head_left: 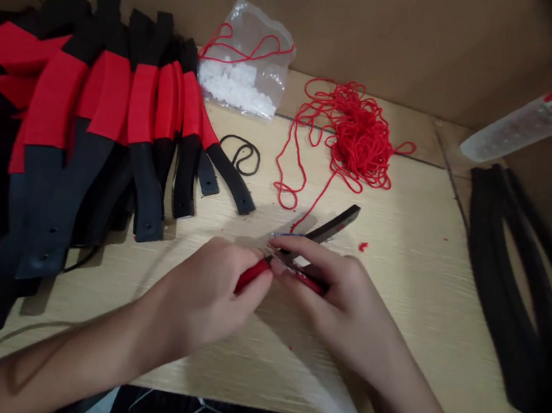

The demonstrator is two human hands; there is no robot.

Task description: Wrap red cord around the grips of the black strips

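Note:
My left hand [202, 297] grips a red handle [251, 276] of a small metal-tipped tool. My right hand [345, 299] pinches near the tool's metal tip [283, 258] and covers a second red part [312, 282]. A flat black strip [336, 224] sticks out past my right fingers toward the far side. My fingers hide how the strip and tool join. A tangle of red cord [353, 132] lies beyond my hands, and one strand runs down toward the black strip.
Red-and-black straps [143, 107] lie in a fanned pile on the left of the wood-grain table [394, 298]. A plastic bag of white pellets [241, 65] and a black cord loop [242, 154] lie near them. Black straps [508, 290] lie right. Cardboard walls [373, 33] surround the table.

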